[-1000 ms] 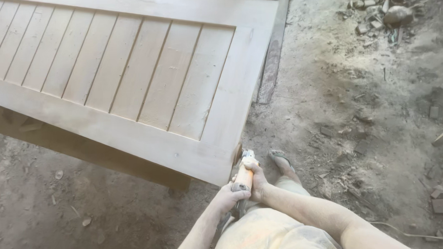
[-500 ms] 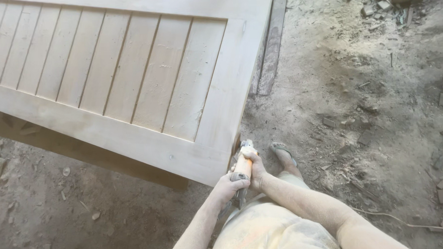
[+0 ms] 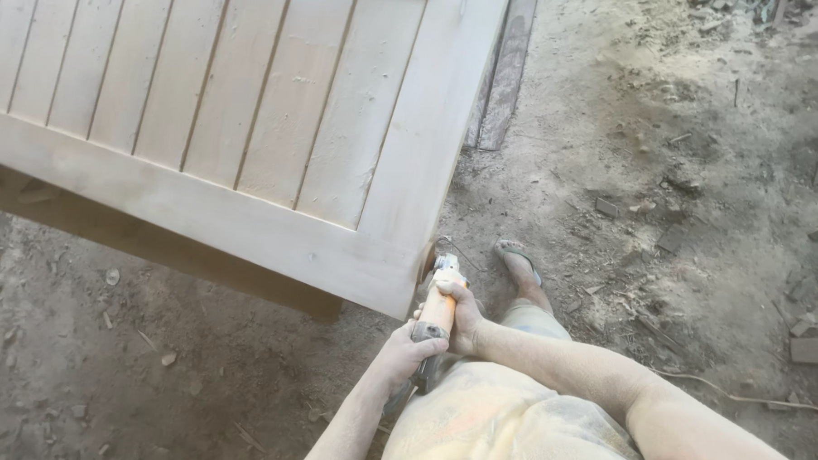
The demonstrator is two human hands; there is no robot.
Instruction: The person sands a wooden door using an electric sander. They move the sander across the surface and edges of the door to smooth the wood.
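Both grips are holding the orange grinder: the right hand is wrapping its front, the left hand its rear. The grinder's head is touching the panel door corner, at 11 o'clock from the hands. A sandalled foot is standing at 1 o'clock on the dirt floor.

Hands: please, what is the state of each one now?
Left hand: closed around the rear of the orange grinder.
Right hand: closed around the grinder's front.

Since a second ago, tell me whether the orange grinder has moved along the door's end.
Cannot tell: the grinder sits at the door corner as before; the camera itself shifted.
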